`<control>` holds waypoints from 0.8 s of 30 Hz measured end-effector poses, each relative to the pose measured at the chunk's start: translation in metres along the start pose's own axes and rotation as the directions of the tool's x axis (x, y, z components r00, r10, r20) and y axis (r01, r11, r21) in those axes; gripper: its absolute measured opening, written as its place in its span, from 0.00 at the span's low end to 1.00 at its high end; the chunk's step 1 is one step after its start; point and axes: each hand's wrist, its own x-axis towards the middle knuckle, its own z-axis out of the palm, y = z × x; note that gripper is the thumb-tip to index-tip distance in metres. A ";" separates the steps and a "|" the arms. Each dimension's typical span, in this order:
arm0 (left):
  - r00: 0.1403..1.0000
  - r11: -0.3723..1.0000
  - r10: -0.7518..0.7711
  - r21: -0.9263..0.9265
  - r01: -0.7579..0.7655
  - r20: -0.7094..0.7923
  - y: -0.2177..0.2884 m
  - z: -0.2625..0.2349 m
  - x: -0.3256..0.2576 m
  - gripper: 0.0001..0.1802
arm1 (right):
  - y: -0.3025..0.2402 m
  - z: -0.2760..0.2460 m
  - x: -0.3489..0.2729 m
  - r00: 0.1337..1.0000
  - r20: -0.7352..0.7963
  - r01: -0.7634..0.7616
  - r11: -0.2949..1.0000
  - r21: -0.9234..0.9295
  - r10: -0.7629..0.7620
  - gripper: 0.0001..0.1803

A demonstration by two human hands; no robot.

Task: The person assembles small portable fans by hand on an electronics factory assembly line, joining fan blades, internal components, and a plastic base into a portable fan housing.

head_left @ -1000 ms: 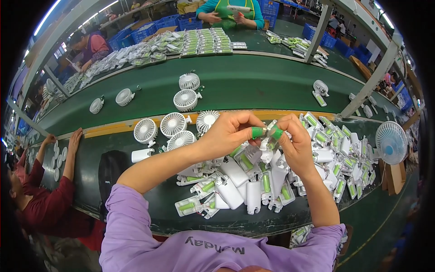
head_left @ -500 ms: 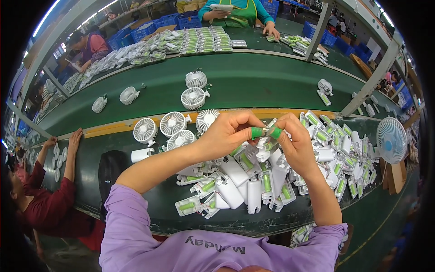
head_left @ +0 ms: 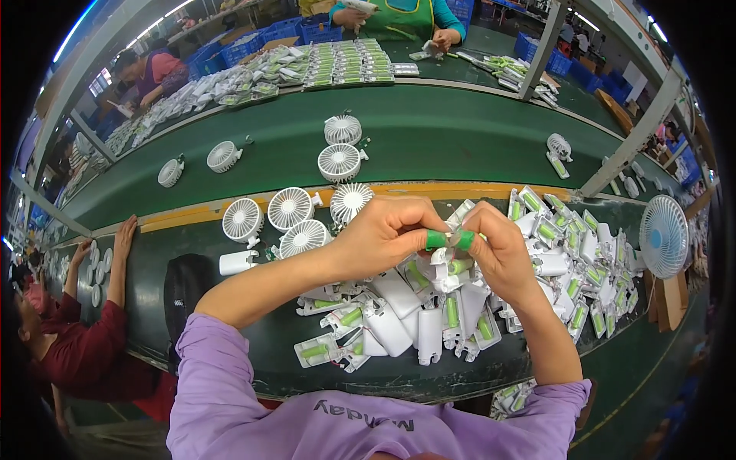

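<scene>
Green tape wraps both thumbs, which meet tip to tip above the pile. My left hand (head_left: 392, 230) is closed in a pinch; what sits in its fingertips is too small to make out. My right hand (head_left: 500, 249) is closed too, its fingers bent around a white fan handle shell (head_left: 442, 274) with a green battery cell inside. Part of that shell is hidden by the fingers. Below and around lie many white handle shells (head_left: 392, 326), several with green cells showing. Left of my hands stand white round fan heads (head_left: 290, 208).
A green conveyor belt (head_left: 429, 146) with more fan heads runs beyond the yellow edge strip. A white fan with blue blades (head_left: 664, 236) stands at right. A black bag (head_left: 188, 295) lies left, near a co-worker's hands (head_left: 125, 238). Another person works across the belt.
My hands stay together, and the handle shell with its green cell shows lower and more openly beneath them. Fan heads on the belt have shifted slightly right.
</scene>
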 end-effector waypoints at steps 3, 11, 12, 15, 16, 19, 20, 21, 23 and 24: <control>1.000 0.998 -0.027 -0.050 0.028 0.014 0.003 -0.002 -0.002 0.06 | -0.002 -0.001 0.006 0.998 0.058 0.006 1.000 0.020 -0.007 0.09; 0.972 0.924 -0.237 -0.308 0.225 0.001 -0.051 -0.035 0.045 0.08 | 0.029 -0.013 0.057 0.997 0.078 -0.012 0.978 -0.206 0.029 0.13; 0.984 0.980 -0.167 -0.116 0.159 -0.060 -0.071 -0.046 0.056 0.10 | 0.038 -0.017 0.069 0.988 0.041 -0.143 0.981 -0.134 0.150 0.13; 0.959 0.823 0.000 0.545 0.161 -0.282 -0.132 -0.095 0.078 0.19 | 0.074 -0.031 0.095 0.945 -0.044 -0.320 0.944 0.074 0.324 0.14; 0.956 0.814 -0.005 0.554 0.174 -0.292 -0.152 -0.117 0.080 0.19 | 0.081 -0.033 0.102 0.940 -0.101 -0.316 0.944 0.096 0.325 0.14; 0.870 0.523 0.018 0.747 0.411 -0.492 -0.202 -0.165 0.090 0.28 | 0.113 -0.048 0.115 0.913 -0.198 -0.376 0.925 -0.060 0.358 0.14; 0.848 0.458 -0.076 0.737 0.498 -0.525 -0.210 -0.169 0.098 0.32 | 0.127 -0.053 0.114 0.917 -0.194 -0.365 0.930 -0.052 0.349 0.14; 0.812 0.384 -0.165 0.722 0.576 -0.561 -0.218 -0.173 0.106 0.36 | 0.142 -0.055 0.111 0.913 -0.221 -0.372 0.921 -0.112 0.342 0.13; 0.762 0.366 -0.258 0.670 0.646 -0.593 -0.235 -0.177 0.117 0.38 | 0.160 -0.038 0.105 0.916 -0.236 -0.367 0.916 -0.163 0.325 0.13; 0.710 0.353 -0.348 0.616 0.705 -0.613 -0.240 -0.180 0.121 0.41 | 0.162 -0.026 0.097 0.943 -0.224 -0.289 0.938 -0.194 0.244 0.13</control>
